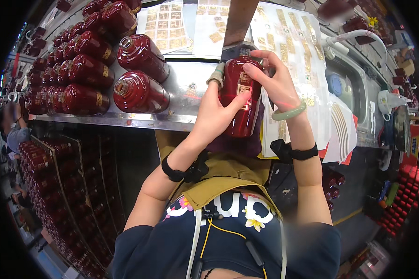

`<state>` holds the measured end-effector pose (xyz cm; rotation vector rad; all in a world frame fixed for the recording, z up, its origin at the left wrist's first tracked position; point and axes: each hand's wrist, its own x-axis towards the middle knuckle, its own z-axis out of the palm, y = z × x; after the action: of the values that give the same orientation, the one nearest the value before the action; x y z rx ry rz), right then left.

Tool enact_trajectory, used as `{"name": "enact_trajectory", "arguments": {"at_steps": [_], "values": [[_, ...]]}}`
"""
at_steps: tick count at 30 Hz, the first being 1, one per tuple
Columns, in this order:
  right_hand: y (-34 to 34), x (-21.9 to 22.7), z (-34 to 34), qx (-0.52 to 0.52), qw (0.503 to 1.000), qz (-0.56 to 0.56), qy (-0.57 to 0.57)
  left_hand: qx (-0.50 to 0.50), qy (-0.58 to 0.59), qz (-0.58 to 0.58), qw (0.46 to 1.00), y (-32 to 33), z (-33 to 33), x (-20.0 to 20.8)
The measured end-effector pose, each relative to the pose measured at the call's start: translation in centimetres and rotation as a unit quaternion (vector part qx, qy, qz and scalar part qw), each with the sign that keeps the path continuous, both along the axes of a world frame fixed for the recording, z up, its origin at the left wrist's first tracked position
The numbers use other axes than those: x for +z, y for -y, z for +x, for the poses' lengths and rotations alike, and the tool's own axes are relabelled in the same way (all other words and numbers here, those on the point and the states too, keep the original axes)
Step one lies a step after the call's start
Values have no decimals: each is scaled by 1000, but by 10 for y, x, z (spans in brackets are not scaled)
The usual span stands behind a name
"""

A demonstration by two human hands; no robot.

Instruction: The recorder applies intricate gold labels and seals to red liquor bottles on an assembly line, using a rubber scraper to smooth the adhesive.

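Note:
A dark red glass bottle (pixel 243 122) lies tilted in front of me, its open neck pointing away, with gold labels on its face. My left hand (pixel 213 110) is closed round its left side, thumb pressed flat on the lower label and finger coverings on some fingertips. My right hand (pixel 275 78) grips the bottle's shoulder near the neck, thumb on the upper label and fingers curled at the far right side. Dark purple cloth (pixel 228 145) shows beneath the bottle. Its underside is hidden.
Several red bottles (pixel 139 95) stand on the metal worktop (pixel 184 102) at left. Gold label sheets (pixel 165 28) lie at the back, with more label sheets (pixel 307 60) at right. Beyond them is a metal sink (pixel 358 88) with a white tap (pixel 358 35). Bottle racks (pixel 74 181) stand lower left.

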<state>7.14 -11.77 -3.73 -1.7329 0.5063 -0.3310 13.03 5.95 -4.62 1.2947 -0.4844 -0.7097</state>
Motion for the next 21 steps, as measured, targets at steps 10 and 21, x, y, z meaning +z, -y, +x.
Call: {"name": "enact_trajectory", "arguments": {"at_steps": [10,21], "values": [[-8,9,2,-49,999,7,-11,-19,-50,-6,999,-2,3,8],[-11,1,1,-73,997,11,-1,-18,-10,-4,1000,-4,4,3]]}}
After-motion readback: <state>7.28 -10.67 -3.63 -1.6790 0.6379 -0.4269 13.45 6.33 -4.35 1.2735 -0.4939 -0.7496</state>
